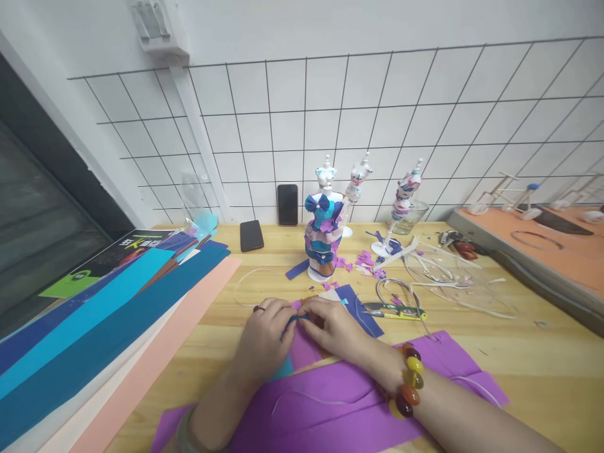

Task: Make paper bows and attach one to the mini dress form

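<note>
Pinched between the fingertips of my left hand (267,333) and my right hand (333,324) is a small dark blue paper strip (296,318). Both hands are close together, low over the table. Beneath them lie pieces of purple, teal and brown paper (304,349), partly covered by my fingers. A large purple sheet (325,402) spreads out under my forearms. Just behind my hands stands a small mannequin (324,236) dressed in blue, teal and purple paper with a bow. A dark blue paper piece (361,314) rests to the right of my right hand.
Yellow-green pliers (401,313) and loops of clear cord (453,277) lie to the right among purple scraps. Two more mannequins (358,179) (406,192) stand at the back. Long paper sheets (117,321) fill the left side. Two phones (251,235) (287,205) are near the wall.
</note>
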Motion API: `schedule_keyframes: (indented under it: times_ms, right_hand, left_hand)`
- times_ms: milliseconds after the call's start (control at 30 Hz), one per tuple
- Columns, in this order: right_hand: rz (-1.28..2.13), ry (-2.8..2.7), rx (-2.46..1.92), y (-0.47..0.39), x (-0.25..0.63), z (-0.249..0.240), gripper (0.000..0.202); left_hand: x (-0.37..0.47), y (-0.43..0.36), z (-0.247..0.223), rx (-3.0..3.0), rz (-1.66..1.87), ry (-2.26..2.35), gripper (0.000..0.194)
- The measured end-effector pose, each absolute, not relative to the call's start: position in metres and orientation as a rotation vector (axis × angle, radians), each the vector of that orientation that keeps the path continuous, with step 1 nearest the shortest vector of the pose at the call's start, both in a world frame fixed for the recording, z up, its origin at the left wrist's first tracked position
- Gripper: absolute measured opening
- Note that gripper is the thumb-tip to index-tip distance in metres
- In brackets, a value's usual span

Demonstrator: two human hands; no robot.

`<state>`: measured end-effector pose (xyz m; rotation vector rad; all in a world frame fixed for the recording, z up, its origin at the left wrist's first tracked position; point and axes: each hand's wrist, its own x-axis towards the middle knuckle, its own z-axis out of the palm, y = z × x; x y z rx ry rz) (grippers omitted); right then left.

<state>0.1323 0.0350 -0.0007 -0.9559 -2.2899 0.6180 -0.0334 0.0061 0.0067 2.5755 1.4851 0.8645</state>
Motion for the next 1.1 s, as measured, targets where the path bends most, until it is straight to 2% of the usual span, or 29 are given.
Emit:
schedule_keyframes:
  times_ms: [233, 467, 700, 800, 967, 1100]
  right_hand:
    - [0.589, -2.320, -1.042, 0.035, 0.134, 0.017, 0.014]
    - [1.018, -2.341, -1.068, 0.028, 0.171, 0.087, 0.020]
    - [1.148, -2.147, -1.222, 0.024, 0.220, 0.138, 0.030]
    - [1.067, -2.011, -1.264, 0.030, 0.243, 0.152, 0.029]
    - [0.795, -2.055, -1.660, 0.048, 0.289, 0.153, 0.025]
    - [0.811, -2.207, -2.032, 0.060, 0.325, 0.128, 0.024]
  left_hand:
    - [-0.034, 0.008, 0.006, 2.496, 0.896, 1.493, 0.015]
    - [-0.034, 0.007, 0.003, 2.432, 0.878, 1.483, 0.016]
    - [-0.033, 0.008, 0.000, 2.440, 0.941, 1.453, 0.020]
    - [-0.032, 0.006, 0.001, 2.451, 0.973, 1.422, 0.021]
    - [-0.032, 0.004, 0.003, 2.484, 0.967, 1.422, 0.021]
    - [-0.031, 0.003, 0.004, 2.484, 0.949, 1.421, 0.022]
